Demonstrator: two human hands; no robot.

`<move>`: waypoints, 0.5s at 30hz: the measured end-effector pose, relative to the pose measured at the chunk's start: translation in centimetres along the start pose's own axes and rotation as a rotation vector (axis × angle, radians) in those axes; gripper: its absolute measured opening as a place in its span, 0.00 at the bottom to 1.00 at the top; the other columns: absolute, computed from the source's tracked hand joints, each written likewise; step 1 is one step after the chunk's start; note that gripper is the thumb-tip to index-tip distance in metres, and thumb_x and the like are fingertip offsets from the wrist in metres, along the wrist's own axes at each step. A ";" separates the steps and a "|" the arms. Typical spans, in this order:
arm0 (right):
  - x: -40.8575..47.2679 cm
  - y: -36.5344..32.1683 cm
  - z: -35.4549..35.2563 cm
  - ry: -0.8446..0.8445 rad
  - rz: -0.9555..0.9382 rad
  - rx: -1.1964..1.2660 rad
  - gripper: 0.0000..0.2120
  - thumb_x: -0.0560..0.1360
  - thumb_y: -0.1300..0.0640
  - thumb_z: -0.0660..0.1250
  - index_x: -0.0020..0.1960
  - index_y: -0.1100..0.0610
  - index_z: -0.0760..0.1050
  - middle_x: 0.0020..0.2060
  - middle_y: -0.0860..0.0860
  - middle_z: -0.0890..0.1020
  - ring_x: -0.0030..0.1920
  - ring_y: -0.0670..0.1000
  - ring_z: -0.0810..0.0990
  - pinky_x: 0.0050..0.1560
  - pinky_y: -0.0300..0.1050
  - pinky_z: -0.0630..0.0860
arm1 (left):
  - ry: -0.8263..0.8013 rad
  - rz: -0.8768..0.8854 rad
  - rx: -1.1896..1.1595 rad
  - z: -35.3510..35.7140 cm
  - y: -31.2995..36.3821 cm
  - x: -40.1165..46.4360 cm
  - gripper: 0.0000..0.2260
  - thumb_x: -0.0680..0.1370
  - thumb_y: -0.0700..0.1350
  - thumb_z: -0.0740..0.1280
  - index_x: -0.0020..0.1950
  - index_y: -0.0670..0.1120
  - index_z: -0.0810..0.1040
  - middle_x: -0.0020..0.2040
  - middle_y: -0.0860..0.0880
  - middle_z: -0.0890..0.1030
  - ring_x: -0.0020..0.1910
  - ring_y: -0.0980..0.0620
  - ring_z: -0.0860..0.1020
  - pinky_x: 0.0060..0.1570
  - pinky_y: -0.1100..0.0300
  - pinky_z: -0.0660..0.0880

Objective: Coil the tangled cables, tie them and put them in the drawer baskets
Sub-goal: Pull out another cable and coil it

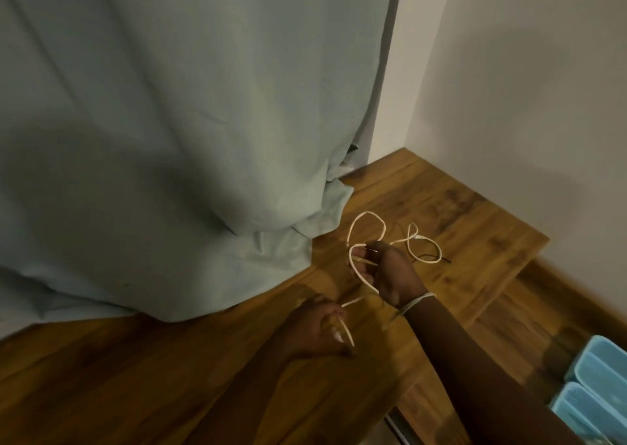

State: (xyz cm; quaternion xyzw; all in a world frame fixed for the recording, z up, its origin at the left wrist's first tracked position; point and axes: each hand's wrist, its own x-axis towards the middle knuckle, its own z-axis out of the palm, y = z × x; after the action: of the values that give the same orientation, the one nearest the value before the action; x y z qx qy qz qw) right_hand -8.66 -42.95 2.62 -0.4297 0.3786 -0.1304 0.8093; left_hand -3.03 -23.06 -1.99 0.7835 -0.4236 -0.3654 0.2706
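Curtain: a pale grey-green curtain (163, 122) fills the view from 9 to 12 o'clock, its hem bunched on the wooden tabletop (203, 387).
Left hand: the left hand (314, 331) sits low at about 6 o'clock, palm side turned toward the right, forearm coming in from below. Its fingers are curled and pinch the near end of the white cable (364, 229), a short blurred length slanting down past the fingertips.
White cable: it runs up from the left hand to the right hand, loops above that hand, then trails away toward 2 o'clock in loose loops on the wood, where it crosses a thin black cable (436, 256).
Right hand: the right hand (393, 275) is raised just right of centre, back of the hand to the camera, forearm reaching in from 5 o'clock. Its fingers are half closed around several turns of the white cable. A light string band (415, 302) circles the wrist.
Wall: a plain white wall (509, 88) meets the tabletop at 2 o'clock.
Baskets: light blue baskets (590, 387) sit at 4 o'clock, below the tabletop's edge, well apart from the cables.
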 end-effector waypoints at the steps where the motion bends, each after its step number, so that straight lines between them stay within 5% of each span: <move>1: -0.2 -0.6 0.0 -0.005 -0.006 -0.005 0.12 0.80 0.58 0.59 0.50 0.65 0.78 0.38 0.56 0.84 0.38 0.58 0.80 0.39 0.50 0.70 | -0.031 -0.112 0.080 0.9 0.8 0.4 0.37 0.64 0.56 0.79 0.68 0.46 0.72 0.67 0.47 0.72 0.64 0.47 0.73 0.63 0.47 0.73; 3: -0.7 -1.6 -0.4 0.015 -0.049 -0.102 0.10 0.79 0.58 0.61 0.48 0.63 0.78 0.37 0.57 0.85 0.38 0.59 0.80 0.40 0.50 0.73 | 0.095 -0.432 0.027 3.3 -2.5 3.0 0.34 0.64 0.40 0.81 0.63 0.30 0.69 0.59 0.32 0.77 0.59 0.37 0.76 0.63 0.45 0.73; 5: -1.1 -1.8 -1.0 0.050 -0.143 -0.349 0.09 0.79 0.58 0.62 0.47 0.63 0.77 0.38 0.60 0.84 0.35 0.58 0.81 0.37 0.51 0.76 | 0.863 -0.825 0.046 4.6 -0.2 6.9 0.24 0.67 0.42 0.77 0.54 0.29 0.73 0.47 0.32 0.82 0.53 0.38 0.77 0.70 0.50 0.65; 6: -1.2 -1.6 -1.5 0.056 -0.185 -0.498 0.09 0.78 0.59 0.62 0.47 0.64 0.77 0.38 0.60 0.84 0.33 0.57 0.82 0.36 0.52 0.78 | 1.056 -0.824 -0.031 5.1 -0.2 7.3 0.21 0.74 0.43 0.71 0.55 0.27 0.73 0.49 0.28 0.80 0.56 0.36 0.74 0.74 0.51 0.57; 7: -1.1 -1.2 -2.2 0.053 -0.219 -0.643 0.10 0.77 0.58 0.63 0.45 0.64 0.78 0.37 0.60 0.85 0.33 0.57 0.83 0.37 0.54 0.80 | 0.979 -0.614 -0.255 5.4 -0.6 5.9 0.25 0.79 0.48 0.63 0.61 0.25 0.70 0.55 0.25 0.76 0.61 0.32 0.70 0.75 0.50 0.52; 8: -1.1 -0.8 -2.8 0.050 -0.247 -0.781 0.12 0.75 0.56 0.64 0.43 0.64 0.79 0.36 0.60 0.85 0.33 0.57 0.84 0.39 0.57 0.82 | 0.695 -0.420 -0.413 5.3 -1.0 2.7 0.33 0.81 0.57 0.55 0.69 0.26 0.64 0.63 0.24 0.71 0.65 0.30 0.67 0.74 0.46 0.54; 9: -1.0 -0.4 -3.5 0.049 -0.282 -0.897 0.16 0.72 0.50 0.64 0.41 0.64 0.79 0.34 0.59 0.85 0.34 0.57 0.84 0.41 0.59 0.82 | 0.547 -0.289 -0.282 4.8 -0.9 -0.2 0.40 0.78 0.67 0.52 0.75 0.35 0.58 0.68 0.29 0.68 0.67 0.32 0.67 0.72 0.45 0.60; 11: 0.0 0.4 -5.1 0.068 -0.345 -1.047 0.24 0.66 0.41 0.62 0.36 0.63 0.79 0.31 0.58 0.83 0.33 0.57 0.83 0.41 0.60 0.81 | 0.422 -0.153 -0.190 3.7 1.9 0.2 0.36 0.79 0.59 0.61 0.78 0.50 0.45 0.67 0.41 0.73 0.62 0.46 0.76 0.62 0.58 0.71; 13: 0.8 0.8 -6.0 0.124 -0.351 -1.103 0.24 0.65 0.41 0.64 0.35 0.63 0.78 0.31 0.58 0.83 0.35 0.57 0.82 0.41 0.59 0.80 | 0.410 -0.075 -0.265 2.2 2.0 1.0 0.40 0.80 0.44 0.65 0.77 0.52 0.35 0.63 0.55 0.75 0.56 0.59 0.76 0.53 0.70 0.70; 15: 0.7 0.8 -6.1 0.230 -0.364 -1.075 0.20 0.68 0.47 0.71 0.47 0.64 0.79 0.41 0.59 0.84 0.45 0.59 0.83 0.48 0.57 0.80 | 0.348 -0.028 -0.255 0.1 3.4 1.1 0.40 0.81 0.45 0.62 0.76 0.54 0.30 0.68 0.59 0.66 0.64 0.59 0.69 0.61 0.67 0.66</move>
State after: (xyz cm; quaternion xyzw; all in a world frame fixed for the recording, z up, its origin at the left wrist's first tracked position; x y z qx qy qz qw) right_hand -12.69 -46.52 -0.44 -0.8217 0.3973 -0.1026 0.3954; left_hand -4.31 -25.68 0.13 0.7999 -0.3098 -0.2793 0.4314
